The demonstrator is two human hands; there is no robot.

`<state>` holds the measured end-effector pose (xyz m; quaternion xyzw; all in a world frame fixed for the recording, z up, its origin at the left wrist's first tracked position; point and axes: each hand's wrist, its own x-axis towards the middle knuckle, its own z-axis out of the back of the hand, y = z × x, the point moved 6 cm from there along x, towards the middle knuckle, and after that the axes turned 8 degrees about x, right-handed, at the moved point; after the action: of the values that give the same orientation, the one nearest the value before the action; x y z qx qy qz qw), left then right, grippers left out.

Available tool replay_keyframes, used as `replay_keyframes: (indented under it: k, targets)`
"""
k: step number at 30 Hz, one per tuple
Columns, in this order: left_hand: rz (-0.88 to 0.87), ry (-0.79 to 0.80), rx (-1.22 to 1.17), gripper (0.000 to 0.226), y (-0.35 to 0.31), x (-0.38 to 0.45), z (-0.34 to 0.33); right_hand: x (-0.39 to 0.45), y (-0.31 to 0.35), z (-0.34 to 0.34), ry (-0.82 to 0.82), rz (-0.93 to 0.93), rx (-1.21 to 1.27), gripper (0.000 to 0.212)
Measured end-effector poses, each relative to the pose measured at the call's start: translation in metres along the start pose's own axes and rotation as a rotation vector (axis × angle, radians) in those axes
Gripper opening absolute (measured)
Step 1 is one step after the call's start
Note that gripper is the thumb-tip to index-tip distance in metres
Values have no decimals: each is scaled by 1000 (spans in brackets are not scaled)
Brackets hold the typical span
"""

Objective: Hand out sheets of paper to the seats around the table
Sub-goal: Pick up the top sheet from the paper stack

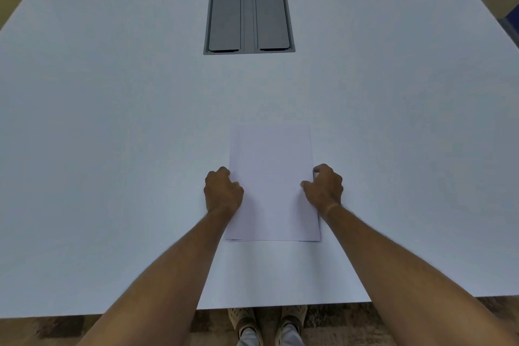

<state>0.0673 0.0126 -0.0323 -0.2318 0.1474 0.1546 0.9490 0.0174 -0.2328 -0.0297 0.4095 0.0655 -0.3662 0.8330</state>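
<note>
White table (112, 149), grey hatch (249, 19) mid-top | paper stack (272, 177) lies flat | left hand (223, 192), right hand (324, 188) pinch its side edges | advice: square the edges, peel off a single sheet.

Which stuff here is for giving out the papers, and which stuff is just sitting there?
For the job:
- stack of paper, lying on the table
- left hand, gripping its left edge
- right hand, gripping its right edge

Just there:
- grey hatch with two lids, set into the table
- shoes on the floor
</note>
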Motion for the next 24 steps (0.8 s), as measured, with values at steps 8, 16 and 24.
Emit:
replay_keyframes:
  k: [8, 16, 24]
  targets:
    - [164, -4, -140, 23, 4, 1, 5, 6, -4, 7, -58, -109, 179, 25]
    - [186, 9, -201, 17, 7, 0, 4, 5, -8, 10, -83, -101, 211, 20]
    - [184, 68, -461, 5, 3, -4, 2, 5, -4, 19, -94, -83, 326, 12]
